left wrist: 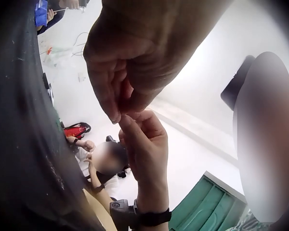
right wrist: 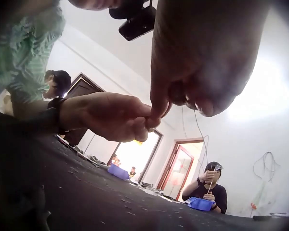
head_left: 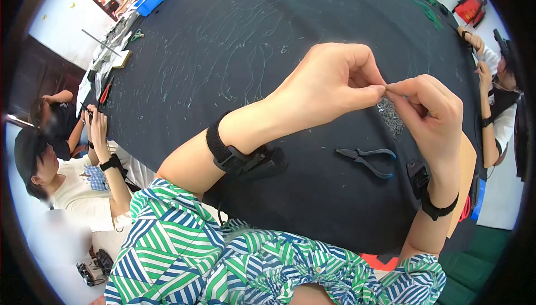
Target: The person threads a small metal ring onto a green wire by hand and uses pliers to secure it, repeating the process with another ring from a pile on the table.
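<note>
Left hand: thumb and finger closed in a pinch; head view shows the left hand (head_left: 338,81) reaching in over the black cloth (head_left: 307,193).
Right hand: also pinching; the right hand (head_left: 432,106) meets the left at the fingertips.
Held item: tiny item (head_left: 386,87) between the meeting fingertips, above the cloth. Too small to identify in any view.
Strand: right wrist view only, a thin strand (right wrist: 199,129) running down from below the right hand. Cannot tell whether it is gripped; head view does not show it.
Pliers: head view only, blue-handled pliers (head_left: 360,154) lying on the cloth, jaws parted, well apart from both hands.
Pile: head view, small pale bits (head_left: 392,120) heaped near the right hand, partly behind it.
Threads: head view, fine loose threads (head_left: 251,70) spread over the far cloth.
Blue trays: right wrist view gives two, a nearer-left tray (right wrist: 119,173) and one (right wrist: 201,204) before a dark-clothed person (right wrist: 219,192).
Green furniture: left wrist view shows its ridged surface (left wrist: 207,207) clearly; head view has only a dim corner.
</note>
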